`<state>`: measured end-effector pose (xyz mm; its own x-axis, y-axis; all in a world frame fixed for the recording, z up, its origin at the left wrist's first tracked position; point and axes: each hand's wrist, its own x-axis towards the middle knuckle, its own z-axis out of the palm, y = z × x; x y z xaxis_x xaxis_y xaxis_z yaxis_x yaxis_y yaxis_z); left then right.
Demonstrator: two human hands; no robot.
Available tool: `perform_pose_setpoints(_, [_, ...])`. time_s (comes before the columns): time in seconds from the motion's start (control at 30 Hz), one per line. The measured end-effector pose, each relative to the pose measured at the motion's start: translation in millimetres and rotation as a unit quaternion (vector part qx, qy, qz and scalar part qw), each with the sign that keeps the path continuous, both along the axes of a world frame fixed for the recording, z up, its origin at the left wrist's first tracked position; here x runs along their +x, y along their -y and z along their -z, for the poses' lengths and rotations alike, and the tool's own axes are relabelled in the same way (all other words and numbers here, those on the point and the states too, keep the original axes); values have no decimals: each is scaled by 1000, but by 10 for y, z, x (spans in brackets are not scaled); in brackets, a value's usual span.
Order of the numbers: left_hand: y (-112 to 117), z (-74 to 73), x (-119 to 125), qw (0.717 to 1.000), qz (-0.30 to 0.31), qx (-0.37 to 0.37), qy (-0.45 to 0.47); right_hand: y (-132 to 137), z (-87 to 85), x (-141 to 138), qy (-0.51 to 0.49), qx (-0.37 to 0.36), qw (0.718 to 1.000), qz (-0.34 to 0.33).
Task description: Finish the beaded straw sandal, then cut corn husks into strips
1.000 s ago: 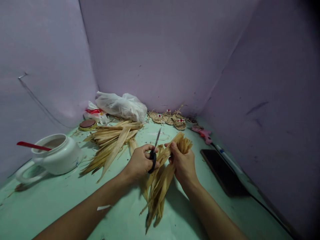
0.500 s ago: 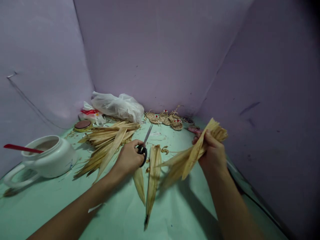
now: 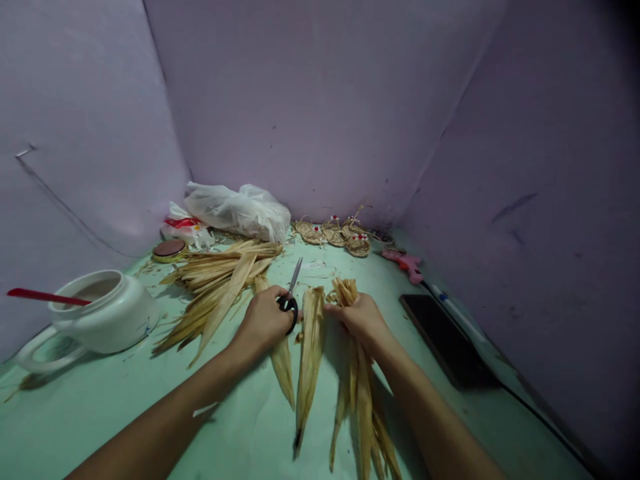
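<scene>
My left hand (image 3: pixel 263 321) is closed around the black handles of a pair of scissors (image 3: pixel 295 277), whose blades point away from me. A dried husk strip (image 3: pixel 283 370) pokes out beneath that hand. Just right of the scissors, a single dried husk (image 3: pixel 311 353) lies lengthwise, its dark tip towards me. My right hand (image 3: pixel 364 320) grips a bundle of dried husks (image 3: pixel 364 407) near its bunched upper end; the long tips hang down towards me. Part of the bundle is hidden behind the fingers and wrist.
A husk pile (image 3: pixel 215 293) lies left of centre. Around it stand a white pot (image 3: pixel 107 327) with a red-handled utensil, a round tin (image 3: pixel 169 250) and a plastic bag (image 3: pixel 240 210). Woven pieces with red beads (image 3: pixel 334 233), a pink glue gun (image 3: pixel 407 263) and a phone (image 3: pixel 443 343) lie right.
My right hand has brought the husk bundle left and down, turning its tips towards me. This uncovers the phone and glue gun. My left hand stays at the scissors.
</scene>
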<state>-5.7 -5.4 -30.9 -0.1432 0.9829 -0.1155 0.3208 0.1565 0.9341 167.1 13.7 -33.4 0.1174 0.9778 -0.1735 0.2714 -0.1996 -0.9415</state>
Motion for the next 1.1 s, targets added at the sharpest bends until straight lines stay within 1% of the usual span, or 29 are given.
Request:
perform_pose_setpoints(0.07, [1, 20, 49, 1000, -8, 0, -24, 6, 72, -42, 21, 11, 1000, -10])
perform_pose_setpoints(0.1, [6, 22, 81, 1000, -5, -12, -20, 9, 100, -58, 25, 14, 999, -15])
perform_pose_setpoints(0.2, [36, -11, 178, 995, 20, -76, 61, 20, 148, -98, 14, 13, 1000, -23])
perform_pose_setpoints(0.27, [69, -62, 222, 991, 25, -95, 95, 30, 143, -119, -9, 9, 1000, -21])
perform_pose_setpoints(0.37, [118, -155, 227, 984, 27, -97, 150, 53, 72, -130, -62, 3, 998, -11])
perform_pose_setpoints(0.43, [136, -218, 188, 978, 35, -83, 186, 72, -14, -113, -116, -1, 993, -7])
perform_pose_setpoints(0.5, [138, -279, 121, 979, 44, -58, 192, 91, -118, -75, -174, -7, 985, -8])
perform_pose_setpoints(0.57, [128, -335, 35, 983, 55, -33, 175, 107, -220, -20, -217, -22, 976, -18])
perform_pose_setpoints(0.63, [110, -385, -61, 986, 82, -11, 146, 118, -300, 39, -269, -43, 962, -32])
perform_pose_setpoints(0.7, [89, -423, -158, 986, 119, -1, 117, 121, -346, 96, -319, -56, 945, -47])
perform_pose_setpoints(0.77, [66, -449, -254, 983, 162, -1, 89, 114, -361, 146, -338, -55, 938, -56])
perform_pose_setpoints(0.87, [36, -477, -385, 969, 246, 8, 25, 89, -358, 208, -304, -50, 950, -47])
perform_pose_setpoints(0.97, [29, -507, -460, 943, 327, 24, -65, 69, -359, 243, -254, -21, 967, -8])
perform_pose_setpoints(1.03, [45, -529, -460, 925, 361, 33, -111, 73, -368, 240, -231, 3, 973, 9])
perform_pose_setpoints(1.1, [71, -544, -429, 913, 380, 46, -143, 93, -380, 215, -217, 13, 976, 6])
